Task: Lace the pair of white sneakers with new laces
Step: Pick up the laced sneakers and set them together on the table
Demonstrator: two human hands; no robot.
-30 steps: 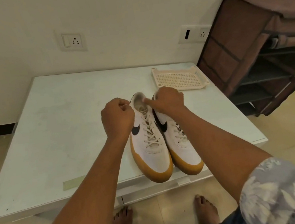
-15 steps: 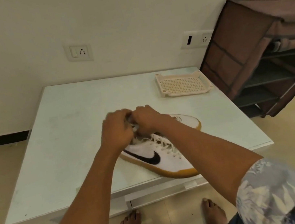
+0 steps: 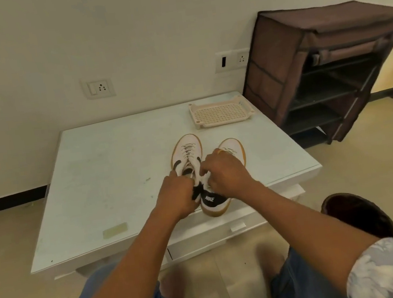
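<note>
White gum-soled sneakers [image 3: 186, 150] point to 12 o'clock, left hand [image 3: 178, 198] and right hand [image 3: 226, 173] gripping their heels, seemingly to align the pair.

Left arm: bare forearm, reaching forward from lower left, wrist about straight.
Left hand [image 3: 177, 197]: back facing up, fingers curled, gripping the heel of the left sneaker [image 3: 186, 150].
Right arm: bare forearm, reaching in from lower right, patterned sleeve at the elbow.
Right hand [image 3: 228, 173]: back facing up, knuckles bent, fingers curled onto the collar of the right sneaker [image 3: 232, 145]; fingertips hidden.
Hands: just beside each other, not touching.
</note>
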